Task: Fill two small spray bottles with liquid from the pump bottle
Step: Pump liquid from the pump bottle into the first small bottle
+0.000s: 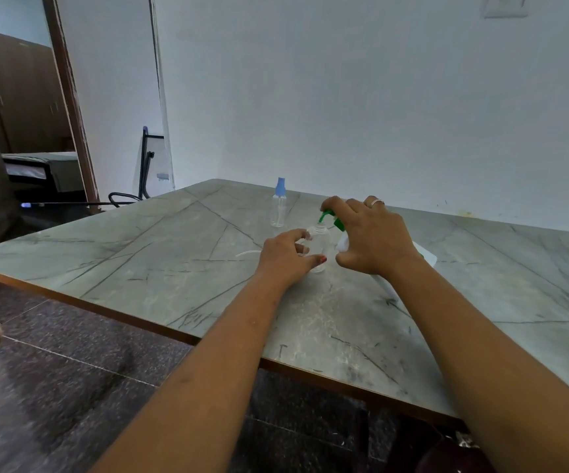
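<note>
- The left hand (286, 256) gripped an uncapped clear bottle (320, 242) standing on the worktop (139, 254).
- The right hand (373, 238) curled over the tilted pump bottle (341, 245), just beside it.
- A blue-capped spray bottle (279, 206) stood behind.

Soft, cool, even light; wall (344, 80) bright, doorway (13, 114) at left dim. Faint shadows, dull sheen on table (139, 254). Wide-angle bending at edges; floor (54, 387) lower left blurred.

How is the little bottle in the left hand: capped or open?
Open: the little bottle in the left hand shows a bare threaded neck, no sprayer on it.
</note>
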`<state>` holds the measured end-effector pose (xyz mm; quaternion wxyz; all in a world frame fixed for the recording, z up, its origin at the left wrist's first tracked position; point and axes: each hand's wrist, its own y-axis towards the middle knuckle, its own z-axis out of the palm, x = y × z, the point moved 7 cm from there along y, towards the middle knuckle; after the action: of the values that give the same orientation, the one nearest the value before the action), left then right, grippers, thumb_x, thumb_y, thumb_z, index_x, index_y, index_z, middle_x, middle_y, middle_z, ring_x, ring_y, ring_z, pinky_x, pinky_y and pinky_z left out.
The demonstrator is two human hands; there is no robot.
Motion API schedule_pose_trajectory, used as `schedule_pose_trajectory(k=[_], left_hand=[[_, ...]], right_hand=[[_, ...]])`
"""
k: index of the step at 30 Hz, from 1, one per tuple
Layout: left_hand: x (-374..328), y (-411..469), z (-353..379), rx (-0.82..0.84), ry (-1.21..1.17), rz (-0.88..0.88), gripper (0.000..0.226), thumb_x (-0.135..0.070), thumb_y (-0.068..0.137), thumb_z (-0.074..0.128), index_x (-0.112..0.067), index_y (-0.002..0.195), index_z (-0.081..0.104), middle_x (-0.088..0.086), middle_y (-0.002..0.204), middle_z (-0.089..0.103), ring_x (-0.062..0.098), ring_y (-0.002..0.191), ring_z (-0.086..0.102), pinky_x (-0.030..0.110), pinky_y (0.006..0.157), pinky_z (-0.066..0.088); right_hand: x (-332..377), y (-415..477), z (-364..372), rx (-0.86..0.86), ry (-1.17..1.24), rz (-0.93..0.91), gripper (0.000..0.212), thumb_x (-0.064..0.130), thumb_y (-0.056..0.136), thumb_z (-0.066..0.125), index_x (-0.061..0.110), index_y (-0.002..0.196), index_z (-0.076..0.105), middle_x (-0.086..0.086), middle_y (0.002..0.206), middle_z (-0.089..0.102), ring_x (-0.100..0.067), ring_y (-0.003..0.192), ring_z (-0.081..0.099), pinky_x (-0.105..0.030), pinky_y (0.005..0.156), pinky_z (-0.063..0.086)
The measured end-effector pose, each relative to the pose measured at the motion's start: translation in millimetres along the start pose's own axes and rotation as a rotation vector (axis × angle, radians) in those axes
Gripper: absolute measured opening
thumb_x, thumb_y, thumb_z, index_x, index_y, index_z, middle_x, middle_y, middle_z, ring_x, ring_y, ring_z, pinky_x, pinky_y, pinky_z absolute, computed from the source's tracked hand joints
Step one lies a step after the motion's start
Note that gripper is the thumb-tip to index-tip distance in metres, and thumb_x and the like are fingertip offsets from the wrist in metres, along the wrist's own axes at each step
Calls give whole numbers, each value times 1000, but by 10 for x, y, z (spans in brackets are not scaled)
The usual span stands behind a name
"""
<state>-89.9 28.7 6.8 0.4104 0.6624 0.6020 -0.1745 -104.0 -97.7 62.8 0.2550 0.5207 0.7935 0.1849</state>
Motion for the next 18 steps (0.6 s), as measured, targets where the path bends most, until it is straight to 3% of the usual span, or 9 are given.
schedule_pose_trajectory(k=[6, 11, 18], left_hand=[[10, 1, -4, 6, -22, -6, 54, -36, 78, 73, -18, 125, 55, 6, 120, 64, 18, 106, 61, 29, 99, 43], [-12, -2, -2, 12, -25, 2, 59, -36, 77, 74, -17, 129, 53, 6, 122, 63, 18, 106, 61, 31, 97, 45], [4, 10, 8, 12, -35, -3, 56, -35, 77, 74, -18, 126, 55, 6, 121, 63, 18, 105, 61, 29, 95, 46]], right_hand=[[21, 3, 5, 11, 7, -4, 76, 38, 70, 69, 36, 135, 30, 4, 124, 56, -25, 108, 50, -35, 76, 52], [-19, 7, -8, -4, 25, 9, 66, 35, 69, 67, 33, 126, 34, 3, 113, 60, -22, 99, 49, -28, 64, 42], [-29, -14, 3, 9, 21, 2, 76, 36, 68, 69, 35, 133, 29, 4, 119, 58, -23, 104, 49, -30, 69, 47]])
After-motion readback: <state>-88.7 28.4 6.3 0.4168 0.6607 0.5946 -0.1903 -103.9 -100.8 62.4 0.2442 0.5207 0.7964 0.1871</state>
